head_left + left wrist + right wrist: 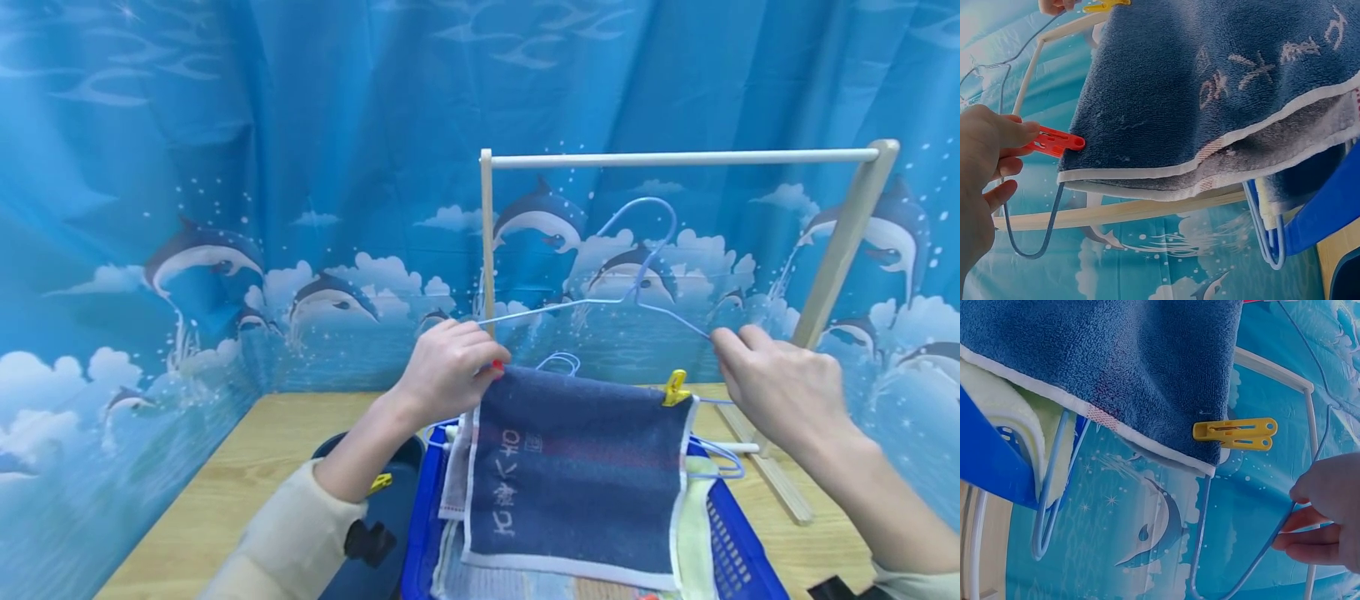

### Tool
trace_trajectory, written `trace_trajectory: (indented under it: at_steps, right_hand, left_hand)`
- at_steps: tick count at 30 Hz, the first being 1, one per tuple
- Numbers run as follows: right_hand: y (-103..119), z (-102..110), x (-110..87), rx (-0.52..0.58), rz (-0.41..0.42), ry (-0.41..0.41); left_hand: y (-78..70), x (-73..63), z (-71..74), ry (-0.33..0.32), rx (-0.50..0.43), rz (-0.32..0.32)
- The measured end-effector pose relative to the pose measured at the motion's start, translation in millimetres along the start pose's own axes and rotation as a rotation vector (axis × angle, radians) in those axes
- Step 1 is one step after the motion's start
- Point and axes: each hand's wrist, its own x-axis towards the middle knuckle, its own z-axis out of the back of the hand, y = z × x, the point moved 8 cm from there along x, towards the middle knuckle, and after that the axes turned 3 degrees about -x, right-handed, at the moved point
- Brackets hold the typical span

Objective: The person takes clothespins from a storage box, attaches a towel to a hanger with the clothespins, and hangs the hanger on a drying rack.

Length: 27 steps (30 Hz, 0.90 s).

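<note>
A dark blue towel (577,475) with white edging hangs folded over the bottom bar of a light blue wire hanger (652,275). My left hand (453,367) pinches a red clothespin (1057,142) at the towel's upper left corner, thumb on top. At the other corner a yellow clothespin (1235,432) clips the towel. The right hand (783,387) grips the hanger's sloping right arm between thumb and fingers, beside that yellow clothespin. The hanger's hook points up, below the rack's top rail. In the right wrist view, the right hand's fingertips (1285,544) curl against the wire.
A wooden rack (847,242) with a white rail (675,158) stands behind the hands. Below the towel is a blue basket (738,542) with more cloths and hangers. A dark tub (360,550) stands left of it on the wooden table (300,433), partly behind my left arm.
</note>
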Motion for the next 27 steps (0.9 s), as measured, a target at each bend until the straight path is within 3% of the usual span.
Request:
trace_trajectory:
  at_steps: [5,19,27]
  right_hand:
    - [2,3,2.5,-0.001,0.031,-0.046]
    - [3,4,4.7,0.003,0.028,-0.064]
    - [4,0,4.7,0.006,0.046,-0.047]
  left_hand:
    - [-2.1,-3.1,-1.5,-0.023,0.035,-0.034]
    - [-12.1,-11.6,-4.9,-0.081,0.173,-0.154]
    - [-11.3,-13.8,-9.3,-0.020,0.186,-0.142]
